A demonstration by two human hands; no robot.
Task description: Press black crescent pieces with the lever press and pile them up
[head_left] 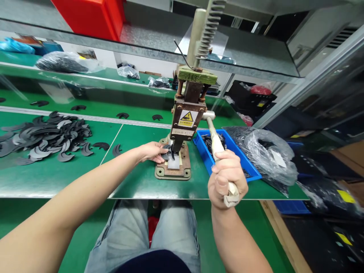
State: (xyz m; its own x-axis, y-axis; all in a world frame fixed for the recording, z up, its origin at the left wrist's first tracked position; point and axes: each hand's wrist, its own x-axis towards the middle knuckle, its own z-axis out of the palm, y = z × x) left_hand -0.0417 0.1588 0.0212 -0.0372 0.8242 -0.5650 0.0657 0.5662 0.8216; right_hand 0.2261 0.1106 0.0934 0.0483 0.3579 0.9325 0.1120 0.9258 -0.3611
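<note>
A hand press [185,102] with a spring on top and a yellow warning label stands on the green bench. My right hand [228,176] is wrapped round the press's cloth-bound lever [216,142], which is pulled down toward me. At the press base [170,173], my left hand [155,152] pinches a small dark curved plastic piece [166,151] under the ram. Fingers cover part of that piece. Left of my left hand, a loose curved piece [116,150] lies on the bench, near a big pile of grey and black curved pieces [51,138].
A blue tray [203,151] of small dark parts sits right of the press, beside a clear plastic bag [267,155]. Behind, a green strip [99,108] carries several spaced curved pieces. Overhead runs a metal shelf [153,38] with a red bin [91,17].
</note>
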